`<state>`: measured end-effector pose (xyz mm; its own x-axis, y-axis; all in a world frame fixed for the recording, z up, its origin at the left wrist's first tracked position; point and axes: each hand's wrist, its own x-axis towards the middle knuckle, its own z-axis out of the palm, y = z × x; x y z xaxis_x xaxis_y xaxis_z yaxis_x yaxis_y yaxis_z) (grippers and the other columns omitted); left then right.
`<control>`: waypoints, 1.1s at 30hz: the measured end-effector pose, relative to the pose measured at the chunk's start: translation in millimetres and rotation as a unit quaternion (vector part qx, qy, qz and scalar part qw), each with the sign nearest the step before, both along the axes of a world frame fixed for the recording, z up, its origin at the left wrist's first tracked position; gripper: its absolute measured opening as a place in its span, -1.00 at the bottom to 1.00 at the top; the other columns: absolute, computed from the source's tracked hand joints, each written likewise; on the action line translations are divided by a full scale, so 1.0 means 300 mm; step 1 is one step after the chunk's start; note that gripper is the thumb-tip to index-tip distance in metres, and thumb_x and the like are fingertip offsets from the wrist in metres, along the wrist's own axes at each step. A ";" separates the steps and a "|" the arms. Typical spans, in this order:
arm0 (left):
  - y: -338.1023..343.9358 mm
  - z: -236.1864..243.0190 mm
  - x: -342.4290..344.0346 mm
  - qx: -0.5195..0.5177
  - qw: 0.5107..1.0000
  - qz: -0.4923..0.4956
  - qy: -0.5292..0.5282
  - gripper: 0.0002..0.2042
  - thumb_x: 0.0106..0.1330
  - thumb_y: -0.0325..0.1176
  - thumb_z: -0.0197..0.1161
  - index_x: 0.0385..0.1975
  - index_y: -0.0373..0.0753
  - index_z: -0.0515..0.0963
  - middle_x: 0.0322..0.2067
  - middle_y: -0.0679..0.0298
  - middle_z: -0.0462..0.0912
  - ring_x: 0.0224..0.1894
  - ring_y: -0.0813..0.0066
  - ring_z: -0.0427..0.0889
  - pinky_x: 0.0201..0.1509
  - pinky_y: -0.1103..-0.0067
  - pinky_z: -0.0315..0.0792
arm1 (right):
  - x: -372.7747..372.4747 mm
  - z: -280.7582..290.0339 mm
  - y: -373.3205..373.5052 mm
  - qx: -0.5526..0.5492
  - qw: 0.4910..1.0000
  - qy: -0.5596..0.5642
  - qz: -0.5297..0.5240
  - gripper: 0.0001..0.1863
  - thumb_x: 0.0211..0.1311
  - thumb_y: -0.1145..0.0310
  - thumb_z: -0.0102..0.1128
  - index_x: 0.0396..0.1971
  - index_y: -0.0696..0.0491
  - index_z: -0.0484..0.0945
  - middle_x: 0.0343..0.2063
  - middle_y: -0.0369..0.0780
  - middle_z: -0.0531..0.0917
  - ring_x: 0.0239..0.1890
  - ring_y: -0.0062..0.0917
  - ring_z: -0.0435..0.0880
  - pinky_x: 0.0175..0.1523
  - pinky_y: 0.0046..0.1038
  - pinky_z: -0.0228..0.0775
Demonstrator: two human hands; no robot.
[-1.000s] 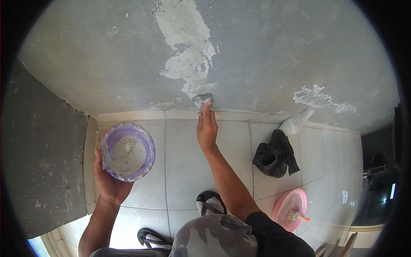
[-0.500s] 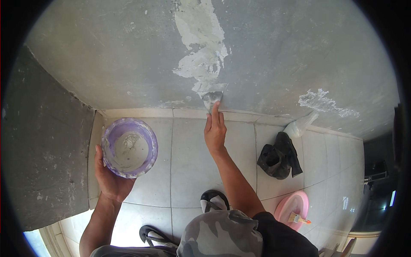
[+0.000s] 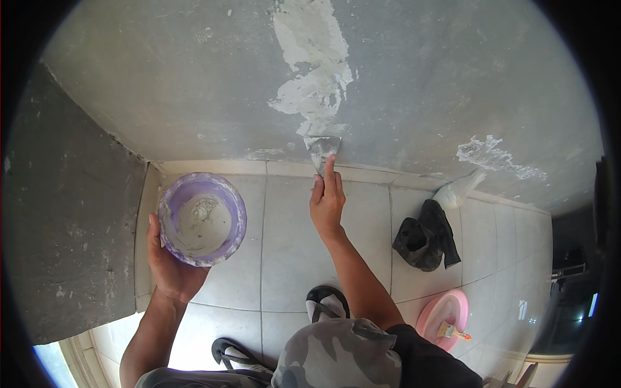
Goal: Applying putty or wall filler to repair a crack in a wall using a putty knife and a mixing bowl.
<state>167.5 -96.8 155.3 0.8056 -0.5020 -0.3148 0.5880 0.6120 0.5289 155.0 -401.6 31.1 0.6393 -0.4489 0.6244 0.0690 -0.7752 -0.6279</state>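
Observation:
My right hand (image 3: pixel 328 205) grips a putty knife (image 3: pixel 321 150), its index finger laid along the blade. The blade's wide edge rests against the grey wall (image 3: pixel 414 84), at the lower end of a whitish filler patch (image 3: pixel 314 84) that runs up the wall. On the left, my left hand (image 3: pixel 173 268) supports a purple bowl (image 3: pixel 238 208) from its side and underneath, thumb along the outside. Pale grey putty (image 3: pixel 208 226) coats the inside of the bowl, with a lumpy heap near its middle.
A black plastic bag (image 3: pixel 424 238) and a whitish bag (image 3: pixel 458 189) lie by the wall on the right. Closer to me, a pink basin (image 3: pixel 460 304) holds a paintbrush (image 3: pixel 453 332). A flaking patch (image 3: pixel 495 155) marks the wall at right. A dark panel (image 3: pixel 71 213) stands at left.
The putty knife has slid slightly down relative to the filler patch. The whole view has shifted a little; the bowl stays in my left hand.

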 end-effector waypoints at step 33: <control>0.003 -0.005 0.002 -0.010 1.000 0.003 0.000 -0.22 0.36 0.37 0.01 0.40 -0.11 0.29 0.31 0.20 0.42 0.33 0.24 0.44 0.33 0.24 0.42 | 0.082 0.118 0.128 0.194 0.980 -0.044 -0.022 -0.36 0.47 0.57 -0.04 0.50 0.11 0.04 -0.15 -0.18 0.50 -0.36 -0.62 0.54 -0.31 -0.46 0.77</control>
